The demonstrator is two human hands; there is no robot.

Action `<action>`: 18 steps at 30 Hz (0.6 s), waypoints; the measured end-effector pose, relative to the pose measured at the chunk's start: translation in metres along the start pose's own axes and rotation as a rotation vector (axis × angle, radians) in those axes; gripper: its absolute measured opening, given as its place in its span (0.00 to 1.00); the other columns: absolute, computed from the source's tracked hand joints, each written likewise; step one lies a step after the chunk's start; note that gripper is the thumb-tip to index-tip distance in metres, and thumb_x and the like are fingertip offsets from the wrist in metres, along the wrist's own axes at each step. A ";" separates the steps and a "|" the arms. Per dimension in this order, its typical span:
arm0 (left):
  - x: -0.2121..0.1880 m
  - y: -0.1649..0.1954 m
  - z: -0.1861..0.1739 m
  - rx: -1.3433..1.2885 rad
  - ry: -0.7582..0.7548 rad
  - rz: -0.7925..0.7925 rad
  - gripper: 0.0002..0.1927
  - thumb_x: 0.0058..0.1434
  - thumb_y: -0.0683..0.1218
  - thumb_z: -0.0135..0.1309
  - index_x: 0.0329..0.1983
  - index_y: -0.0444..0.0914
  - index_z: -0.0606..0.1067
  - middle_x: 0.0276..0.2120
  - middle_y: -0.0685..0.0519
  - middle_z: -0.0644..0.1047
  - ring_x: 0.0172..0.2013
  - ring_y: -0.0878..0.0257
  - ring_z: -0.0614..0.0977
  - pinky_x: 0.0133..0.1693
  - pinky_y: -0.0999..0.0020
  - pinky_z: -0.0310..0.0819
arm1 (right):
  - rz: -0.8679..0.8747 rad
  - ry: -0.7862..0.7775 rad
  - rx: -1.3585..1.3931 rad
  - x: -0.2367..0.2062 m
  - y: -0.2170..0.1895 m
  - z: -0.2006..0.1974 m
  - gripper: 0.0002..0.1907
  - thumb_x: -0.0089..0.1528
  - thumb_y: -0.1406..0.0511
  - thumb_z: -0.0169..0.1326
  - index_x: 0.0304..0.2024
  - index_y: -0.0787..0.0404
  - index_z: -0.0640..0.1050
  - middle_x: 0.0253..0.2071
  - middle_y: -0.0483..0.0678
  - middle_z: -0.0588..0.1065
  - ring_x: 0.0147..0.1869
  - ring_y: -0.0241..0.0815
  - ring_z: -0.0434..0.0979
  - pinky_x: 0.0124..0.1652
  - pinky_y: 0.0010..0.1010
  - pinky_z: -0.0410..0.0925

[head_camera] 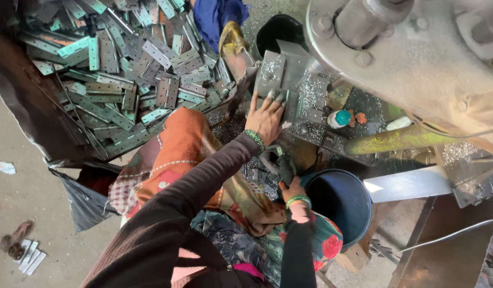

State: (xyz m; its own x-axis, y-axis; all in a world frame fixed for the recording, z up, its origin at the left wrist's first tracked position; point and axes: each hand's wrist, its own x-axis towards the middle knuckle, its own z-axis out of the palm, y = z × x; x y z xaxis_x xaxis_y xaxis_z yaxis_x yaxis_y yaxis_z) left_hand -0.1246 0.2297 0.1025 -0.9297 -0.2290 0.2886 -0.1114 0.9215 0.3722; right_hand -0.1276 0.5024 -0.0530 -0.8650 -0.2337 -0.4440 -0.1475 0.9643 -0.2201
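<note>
There is no label, sign or screen. The only package-like things are a small white bottle (340, 118) with a teal cap, just right of the steel press block (281, 72), and a black plastic bag (84, 200) well below-left of it.

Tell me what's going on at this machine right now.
A seated person presses the left hand flat on a metal plate at the machine's bed, among metal shavings. The right hand grips a dark piece beside a blue bucket. A big pile of metal hinges lies to the left.
</note>
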 end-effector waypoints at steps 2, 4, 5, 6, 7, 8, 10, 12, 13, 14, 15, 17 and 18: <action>0.008 0.002 0.007 0.095 -0.101 -0.018 0.26 0.60 0.52 0.51 0.61 0.38 0.74 0.66 0.48 0.69 0.72 0.49 0.60 0.70 0.30 0.27 | -0.062 -0.017 -0.022 -0.011 0.003 -0.032 0.34 0.62 0.44 0.56 0.60 0.58 0.67 0.45 0.67 0.79 0.52 0.72 0.78 0.50 0.58 0.70; 0.024 0.004 0.017 0.200 -0.307 -0.053 0.21 0.66 0.50 0.44 0.60 0.40 0.75 0.68 0.47 0.68 0.73 0.49 0.56 0.68 0.27 0.21 | -0.069 -0.008 -0.035 -0.023 0.008 -0.061 0.31 0.62 0.44 0.55 0.58 0.55 0.69 0.44 0.65 0.79 0.51 0.71 0.79 0.49 0.59 0.70; 0.028 0.005 0.022 0.209 -0.249 -0.046 0.21 0.65 0.50 0.45 0.58 0.40 0.75 0.68 0.48 0.67 0.74 0.49 0.56 0.67 0.28 0.20 | -0.068 0.008 -0.048 -0.024 0.007 -0.068 0.30 0.63 0.45 0.55 0.58 0.54 0.68 0.44 0.65 0.79 0.50 0.71 0.79 0.48 0.58 0.70; 0.032 0.003 0.026 0.222 -0.183 -0.046 0.21 0.64 0.50 0.45 0.56 0.40 0.76 0.69 0.48 0.67 0.75 0.49 0.55 0.66 0.29 0.19 | -0.076 0.027 -0.064 -0.025 0.007 -0.070 0.29 0.63 0.45 0.54 0.58 0.53 0.68 0.43 0.65 0.79 0.50 0.70 0.79 0.48 0.58 0.70; 0.035 0.003 0.029 0.239 -0.112 -0.053 0.21 0.62 0.50 0.45 0.54 0.40 0.77 0.70 0.48 0.66 0.76 0.49 0.54 0.65 0.29 0.19 | -0.051 0.029 -0.058 -0.024 0.008 -0.065 0.30 0.63 0.46 0.54 0.60 0.54 0.66 0.43 0.66 0.79 0.50 0.71 0.78 0.47 0.59 0.70; 0.036 0.002 0.031 0.212 -0.077 -0.055 0.22 0.61 0.50 0.45 0.56 0.40 0.76 0.69 0.48 0.67 0.74 0.48 0.56 0.66 0.30 0.20 | -0.031 0.028 -0.056 -0.021 0.009 -0.056 0.30 0.63 0.46 0.53 0.60 0.55 0.65 0.43 0.67 0.79 0.49 0.72 0.78 0.47 0.59 0.70; 0.035 0.003 0.034 0.162 -0.006 -0.063 0.25 0.59 0.50 0.47 0.60 0.41 0.75 0.66 0.47 0.68 0.71 0.47 0.59 0.67 0.30 0.22 | -0.025 0.049 -0.048 -0.012 0.012 -0.023 0.32 0.64 0.47 0.53 0.61 0.57 0.63 0.43 0.68 0.78 0.48 0.72 0.78 0.46 0.60 0.70; 0.031 0.003 0.033 0.144 0.000 -0.068 0.25 0.60 0.50 0.48 0.60 0.38 0.75 0.67 0.46 0.68 0.71 0.49 0.61 0.69 0.32 0.25 | -0.083 0.095 -0.013 -0.002 0.019 0.013 0.33 0.65 0.48 0.52 0.62 0.59 0.61 0.43 0.69 0.78 0.47 0.73 0.78 0.46 0.61 0.69; 0.029 0.003 0.032 0.127 0.002 -0.064 0.25 0.60 0.50 0.49 0.60 0.37 0.75 0.68 0.46 0.68 0.71 0.49 0.62 0.70 0.33 0.26 | -0.087 0.106 -0.014 0.002 0.023 0.026 0.33 0.65 0.48 0.52 0.63 0.61 0.60 0.43 0.70 0.78 0.47 0.73 0.78 0.45 0.61 0.69; 0.028 0.004 0.032 0.090 -0.047 -0.069 0.24 0.63 0.48 0.49 0.61 0.37 0.75 0.67 0.47 0.69 0.71 0.50 0.62 0.72 0.33 0.27 | -0.086 0.106 -0.026 0.005 0.025 0.032 0.34 0.65 0.49 0.52 0.63 0.62 0.59 0.43 0.70 0.77 0.47 0.74 0.78 0.45 0.61 0.69; 0.026 0.002 0.032 0.066 -0.098 -0.083 0.23 0.65 0.47 0.48 0.63 0.37 0.74 0.67 0.48 0.70 0.72 0.51 0.63 0.74 0.33 0.27 | -0.061 0.084 -0.059 0.008 0.022 0.034 0.34 0.65 0.49 0.51 0.63 0.61 0.59 0.42 0.69 0.78 0.47 0.73 0.79 0.46 0.61 0.70; 0.026 -0.001 0.034 0.011 -0.164 -0.086 0.24 0.67 0.48 0.48 0.64 0.37 0.74 0.66 0.49 0.70 0.73 0.51 0.63 0.75 0.33 0.27 | -0.028 0.041 -0.062 0.004 0.023 0.022 0.33 0.65 0.49 0.52 0.63 0.60 0.60 0.42 0.70 0.78 0.47 0.73 0.78 0.46 0.62 0.69; 0.027 -0.002 0.037 -0.004 -0.147 -0.075 0.25 0.66 0.51 0.49 0.64 0.36 0.73 0.66 0.48 0.70 0.72 0.51 0.62 0.74 0.33 0.27 | -0.015 0.041 -0.064 0.003 0.017 0.007 0.32 0.65 0.49 0.52 0.63 0.59 0.61 0.42 0.70 0.78 0.48 0.73 0.78 0.46 0.62 0.69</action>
State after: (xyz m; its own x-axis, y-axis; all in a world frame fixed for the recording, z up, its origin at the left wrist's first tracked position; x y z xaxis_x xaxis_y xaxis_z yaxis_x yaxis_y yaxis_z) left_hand -0.1620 0.2335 0.0771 -0.9601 -0.2487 0.1277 -0.1816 0.9022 0.3913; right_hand -0.1296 0.5171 -0.0640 -0.8811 -0.2442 -0.4050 -0.1899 0.9670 -0.1699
